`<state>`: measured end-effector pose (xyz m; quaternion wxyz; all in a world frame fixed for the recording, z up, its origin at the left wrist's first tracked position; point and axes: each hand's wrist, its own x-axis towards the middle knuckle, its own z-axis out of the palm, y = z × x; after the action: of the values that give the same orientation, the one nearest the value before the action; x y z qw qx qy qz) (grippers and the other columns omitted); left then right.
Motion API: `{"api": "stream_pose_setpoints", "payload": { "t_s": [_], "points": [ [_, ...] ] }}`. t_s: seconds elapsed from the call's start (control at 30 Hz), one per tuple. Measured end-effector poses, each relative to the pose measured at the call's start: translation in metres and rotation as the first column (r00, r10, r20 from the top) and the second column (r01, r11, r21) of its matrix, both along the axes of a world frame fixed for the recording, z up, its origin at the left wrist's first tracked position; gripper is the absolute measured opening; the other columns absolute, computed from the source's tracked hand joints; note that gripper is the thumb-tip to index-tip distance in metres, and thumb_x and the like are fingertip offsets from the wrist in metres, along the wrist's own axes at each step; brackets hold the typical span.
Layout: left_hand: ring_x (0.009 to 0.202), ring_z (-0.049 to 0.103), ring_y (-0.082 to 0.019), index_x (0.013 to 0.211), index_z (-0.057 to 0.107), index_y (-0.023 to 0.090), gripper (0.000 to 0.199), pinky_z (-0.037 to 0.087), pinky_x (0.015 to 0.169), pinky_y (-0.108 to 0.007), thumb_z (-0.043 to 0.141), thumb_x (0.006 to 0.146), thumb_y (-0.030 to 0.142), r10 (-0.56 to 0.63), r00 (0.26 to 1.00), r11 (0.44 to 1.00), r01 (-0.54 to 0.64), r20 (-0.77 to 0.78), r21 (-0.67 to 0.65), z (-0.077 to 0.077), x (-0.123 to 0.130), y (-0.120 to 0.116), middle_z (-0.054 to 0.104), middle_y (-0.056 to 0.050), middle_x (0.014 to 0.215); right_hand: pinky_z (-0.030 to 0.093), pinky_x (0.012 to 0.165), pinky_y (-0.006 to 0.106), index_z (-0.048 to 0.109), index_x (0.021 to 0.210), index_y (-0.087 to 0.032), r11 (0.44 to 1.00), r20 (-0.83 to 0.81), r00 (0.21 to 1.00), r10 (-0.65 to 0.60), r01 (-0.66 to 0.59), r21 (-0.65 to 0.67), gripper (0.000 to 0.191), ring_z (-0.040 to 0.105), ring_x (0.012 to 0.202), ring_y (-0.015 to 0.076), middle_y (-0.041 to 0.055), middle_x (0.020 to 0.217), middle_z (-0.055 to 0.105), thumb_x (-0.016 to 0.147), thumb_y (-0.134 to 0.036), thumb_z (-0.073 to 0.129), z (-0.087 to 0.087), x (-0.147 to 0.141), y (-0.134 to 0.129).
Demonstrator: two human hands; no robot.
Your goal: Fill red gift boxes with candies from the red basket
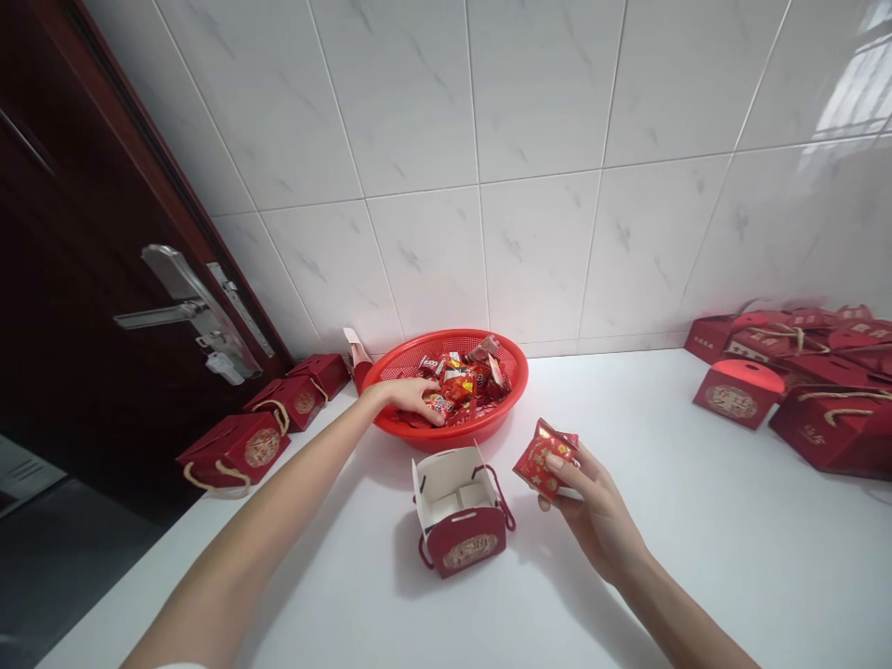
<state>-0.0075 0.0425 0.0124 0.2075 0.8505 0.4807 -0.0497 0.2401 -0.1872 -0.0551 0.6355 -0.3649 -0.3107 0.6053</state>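
Note:
A red plastic basket (516,390) holds many red wrapped sweets (460,383) near the wall. My left hand (413,398) reaches over its left side, fingers curled down on a wrapped sweet (439,405). In front of the basket stands an open red box (465,541) with a white inside and dark red cord handles; its inside looks bare. To the right of that box, my right hand (582,492) is raised and grips red packets (547,457) with gold print between thumb and fingers.
Closed red boxes (233,446) with rope handles line the white table's (334,595) left edge. More red boxes (829,427) are heaped at the right. A tiled wall (544,251) stands behind, and a dark door with a metal handle (167,314) is at the left.

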Motion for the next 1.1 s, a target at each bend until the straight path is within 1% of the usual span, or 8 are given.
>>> {"api": "stream_pose_setpoints", "payload": {
  "t_s": [0.2,0.33,0.47,0.63,0.73,0.83,0.97,1.1],
  "points": [
    [0.11,0.066,-0.029,0.114,0.069,0.023,0.062,0.05,0.093,-0.032,0.084,0.055,0.032,0.129,0.983,0.966,-0.155,0.134,0.206,-0.009,-0.004,0.003,0.073,-0.003,0.118,0.045,0.056,0.026,0.072,0.104,-0.02,1.0,0.028,1.0,-0.001,0.001,0.004,0.044,0.054,0.073,0.015,0.0037,0.087,0.063,0.07,-0.044,0.087,-0.003,0.001,0.0],
    [0.118,0.062,-0.029,0.133,0.055,0.021,0.065,0.048,0.1,-0.037,0.072,0.071,0.028,0.243,0.929,0.875,-0.334,0.28,0.351,-0.011,-0.013,0.012,0.066,-0.008,0.132,0.045,0.058,0.026,0.071,0.104,-0.021,1.0,0.058,0.998,0.002,-0.003,0.01,0.041,0.054,0.074,0.0151,0.0035,0.088,0.063,0.073,-0.044,0.085,-0.006,0.002,0.0],
    [0.127,0.057,-0.033,0.141,0.05,0.017,0.081,0.047,0.104,-0.041,0.076,0.065,0.028,0.273,0.909,0.846,-0.383,0.314,0.372,-0.008,-0.019,0.018,0.06,-0.015,0.139,0.044,0.058,0.026,0.071,0.106,-0.021,1.0,0.071,0.997,-0.001,0.0,0.004,0.043,0.053,0.073,0.0149,0.0029,0.088,0.063,0.073,-0.045,0.085,-0.008,0.002,0.001],
    [0.1,0.071,-0.026,0.108,0.072,0.017,0.041,0.054,0.087,-0.032,0.064,0.076,0.04,0.198,0.956,0.941,-0.247,0.217,0.232,-0.002,-0.018,0.01,0.076,-0.009,0.112,0.044,0.059,0.026,0.07,0.103,-0.02,1.0,0.08,0.997,0.009,-0.01,0.006,0.042,0.053,0.072,0.0152,0.0027,0.086,0.062,0.072,-0.045,0.085,-0.006,0.002,0.001],
    [0.087,0.072,-0.025,0.088,0.078,0.02,0.036,0.053,0.076,-0.028,0.07,0.069,0.05,0.103,0.992,0.99,-0.11,0.08,0.085,-0.002,-0.012,0.001,0.079,-0.005,0.091,0.044,0.058,0.027,0.069,0.102,-0.02,1.0,0.085,0.996,0.0,0.0,-0.003,0.044,0.053,0.072,0.0158,0.0028,0.086,0.063,0.071,-0.046,0.085,-0.004,0.001,0.001],
    [0.094,0.072,-0.027,0.104,0.078,0.022,0.056,0.051,0.077,-0.028,0.076,0.059,0.054,0.032,0.998,0.999,-0.032,-0.062,-0.008,-0.007,-0.002,-0.008,0.08,-0.006,0.102,0.044,0.058,0.027,0.069,0.101,-0.02,1.0,0.093,0.996,-0.006,0.007,-0.008,0.044,0.053,0.072,0.0164,0.0029,0.086,0.063,0.07,-0.046,0.086,-0.003,0.001,0.0],
    [0.11,0.068,-0.032,0.14,0.061,0.024,0.086,0.051,0.086,-0.032,0.073,0.059,0.051,-0.015,0.981,0.998,0.004,-0.192,-0.061,-0.011,0.012,-0.016,0.071,-0.012,0.132,0.043,0.059,0.027,0.069,0.098,-0.02,1.0,0.102,0.995,-0.006,0.006,-0.001,0.041,0.053,0.072,0.0168,0.0028,0.085,0.062,0.07,-0.046,0.085,-0.003,0.0,-0.001],
    [0.116,0.066,-0.036,0.143,0.057,0.024,0.092,0.052,0.088,-0.034,0.074,0.056,0.047,-0.043,0.962,0.995,0.018,-0.271,-0.096,-0.008,0.024,-0.019,0.066,-0.014,0.138,0.044,0.058,0.027,0.069,0.098,-0.02,1.0,0.109,0.994,-0.01,0.009,0.002,0.041,0.054,0.072,0.0169,0.0028,0.084,0.062,0.07,-0.046,0.085,-0.004,0.0,0.0]
  ]
}}
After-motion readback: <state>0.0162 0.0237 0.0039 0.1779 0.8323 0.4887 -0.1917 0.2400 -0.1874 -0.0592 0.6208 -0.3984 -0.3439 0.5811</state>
